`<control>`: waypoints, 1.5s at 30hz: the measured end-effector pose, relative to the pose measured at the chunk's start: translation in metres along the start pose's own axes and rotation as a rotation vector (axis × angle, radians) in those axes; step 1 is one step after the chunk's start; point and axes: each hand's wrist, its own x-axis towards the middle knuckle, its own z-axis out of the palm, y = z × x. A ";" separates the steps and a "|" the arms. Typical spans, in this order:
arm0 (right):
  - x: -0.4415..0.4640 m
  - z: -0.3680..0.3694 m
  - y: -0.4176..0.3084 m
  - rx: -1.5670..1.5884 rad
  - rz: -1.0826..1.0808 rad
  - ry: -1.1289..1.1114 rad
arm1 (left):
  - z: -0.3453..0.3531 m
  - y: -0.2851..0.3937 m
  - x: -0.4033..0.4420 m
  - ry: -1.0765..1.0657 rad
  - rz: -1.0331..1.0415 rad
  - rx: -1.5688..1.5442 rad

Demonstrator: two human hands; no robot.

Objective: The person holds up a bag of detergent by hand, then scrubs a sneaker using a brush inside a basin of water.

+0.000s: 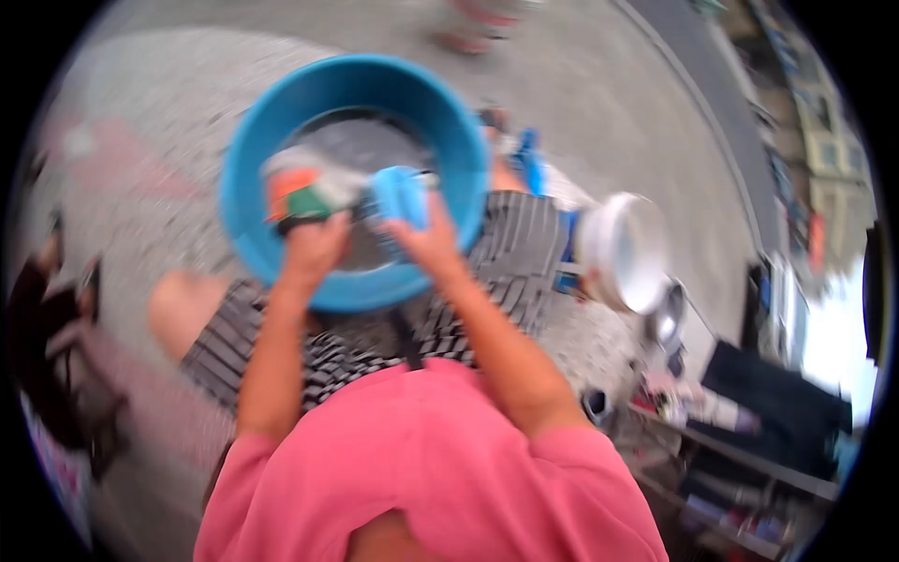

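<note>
A large blue basin [242, 220] stands between my knees, with dark, greyish water [361, 140] in its bottom. My left hand [316, 251] is closed on a white, orange and green item [302, 192] over the near part of the basin. Motion blur hides what kind of item it is. To its right, my right hand [429, 236] grips a light blue item [401, 195], also too smeared to name. The two held items are close together inside the basin's rim; whether they touch, I cannot tell.
A white bucket [629, 253] stands to the right, beside a metal bowl [667, 314]. A cluttered shelf [730, 431] is at the lower right. A reddish container [478, 19] stands ahead on the concrete ground. At the far left another person's legs [56, 309] show.
</note>
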 end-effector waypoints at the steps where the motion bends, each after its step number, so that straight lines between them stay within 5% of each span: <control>1: 0.003 0.000 -0.005 0.070 -0.031 0.019 | -0.002 -0.001 0.000 -0.081 -0.080 0.073; 4: 0.019 0.006 -0.044 0.176 -0.067 0.011 | -0.012 -0.005 -0.001 -0.093 -0.015 -0.083; 7: 0.041 0.018 -0.087 0.174 -0.196 -0.057 | -0.015 0.005 0.002 -0.275 -0.281 -0.248; 11: 0.054 0.030 -0.109 0.030 -0.314 -0.308 | -0.004 -0.008 0.000 -0.149 0.249 0.061; 19: 0.021 -0.015 -0.020 -0.160 -0.024 -0.267 | 0.001 -0.018 -0.004 -0.011 0.240 -0.237; 30: 0.003 0.004 -0.014 0.010 -0.120 -0.092 | -0.012 -0.011 -0.004 0.058 -0.264 -0.943; 45: -0.003 0.006 -0.024 0.022 -0.105 -0.125 | -0.011 -0.014 0.001 0.059 -0.354 -1.169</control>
